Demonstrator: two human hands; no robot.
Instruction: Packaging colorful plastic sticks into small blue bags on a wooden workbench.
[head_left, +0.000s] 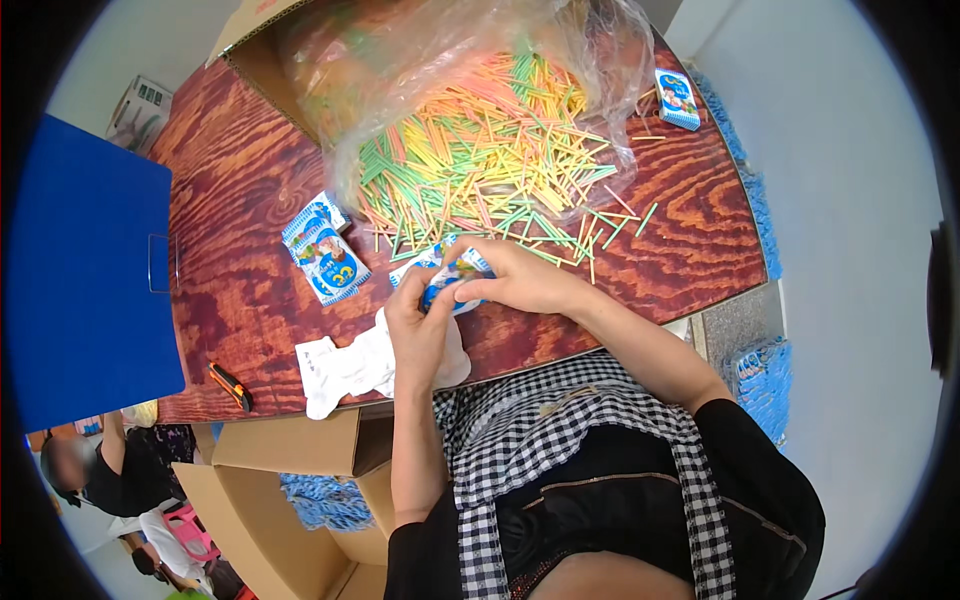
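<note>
Over the table's near edge, my left hand (pixel 418 312) and my right hand (pixel 518 278) meet with fingers bent around a small blue-and-white carton (pixel 470 265). Part of it is hidden by the fingers. Another blue-and-white piece (pixel 425 258) shows just behind my left fingers. Just beyond my hands lies a big heap of thin pastel sticks (pixel 490 140), pink, yellow and green, spilling out of a clear plastic bag (pixel 345 165). Left of my hands, a few similar cartons (pixel 335 262) lie together. White cloth (pixel 350 372), crumpled, lies beside and under my left wrist.
An orange-and-black box cutter (pixel 230 386) lies near the table's left edge. An open cardboard box (pixel 290 440) with blue packets stands below. A blue panel (pixel 95 270) rises at left. One carton (pixel 677 99) lies far right; blue bundles (pixel 765 390) sit low right. Another person (pixel 120 470) is at lower left.
</note>
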